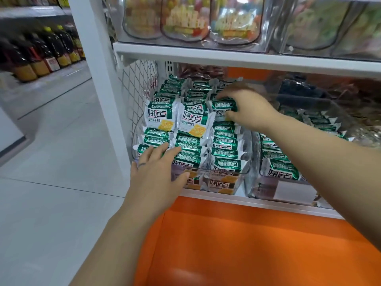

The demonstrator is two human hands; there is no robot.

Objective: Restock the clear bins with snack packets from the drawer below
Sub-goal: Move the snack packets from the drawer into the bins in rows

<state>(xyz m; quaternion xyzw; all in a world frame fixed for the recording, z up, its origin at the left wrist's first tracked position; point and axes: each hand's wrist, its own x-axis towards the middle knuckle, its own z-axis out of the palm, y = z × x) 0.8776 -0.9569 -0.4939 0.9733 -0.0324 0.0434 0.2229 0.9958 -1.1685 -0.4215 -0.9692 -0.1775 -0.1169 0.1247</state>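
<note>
Snack packets (pixel 160 118), green and white, stacked in three rows inside clear bin (pixel 245 162). Left hand (pixel 156 172) at bin's front left corner, fingers straight and spread flat on top packets, thumb over front rim. Right hand (pixel 247 110) above bin's right row, fingers and thumb curled round one green packet (pixel 223 105). Second bin (pixel 276 168) of same packets just right of it. Orange drawer front (pixel 247 244) below bin.

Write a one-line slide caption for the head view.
Right hand grips a green snack packet over the packed clear bin while the left hand rests flat on the front packets.
</note>
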